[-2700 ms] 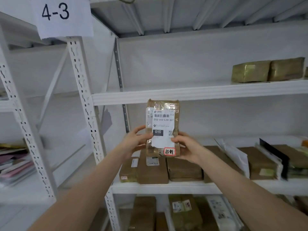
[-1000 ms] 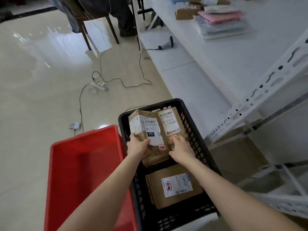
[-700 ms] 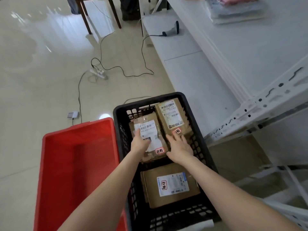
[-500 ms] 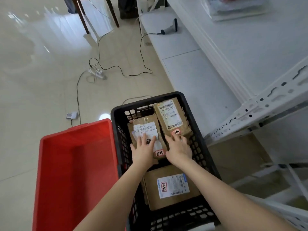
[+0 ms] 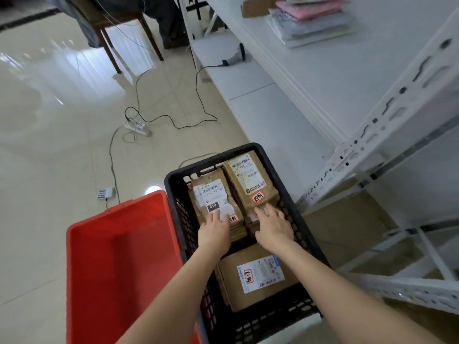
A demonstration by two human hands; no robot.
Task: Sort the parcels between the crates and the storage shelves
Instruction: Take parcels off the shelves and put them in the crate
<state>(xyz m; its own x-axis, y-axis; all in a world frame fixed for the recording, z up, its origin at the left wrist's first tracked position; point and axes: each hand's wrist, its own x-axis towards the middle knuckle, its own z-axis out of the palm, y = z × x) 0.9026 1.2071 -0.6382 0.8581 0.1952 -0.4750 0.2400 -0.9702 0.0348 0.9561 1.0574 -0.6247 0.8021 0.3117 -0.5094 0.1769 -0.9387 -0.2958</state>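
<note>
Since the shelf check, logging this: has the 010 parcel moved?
Yes. The 010 parcel has gone from being held up at the shelves down into the black crate, where it lies under the left hand.

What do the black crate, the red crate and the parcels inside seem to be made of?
Black crate: likely moulded plastic, matte, lattice walls.
Red crate: likely plastic, smooth solid walls, slight sheen.
Parcels: brown cardboard or kraft paper, apparently taped over, with white printed paper labels.

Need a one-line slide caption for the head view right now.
Both hands, left hand and right hand, rest on brown parcels in the black crate beside a red crate.
</note>
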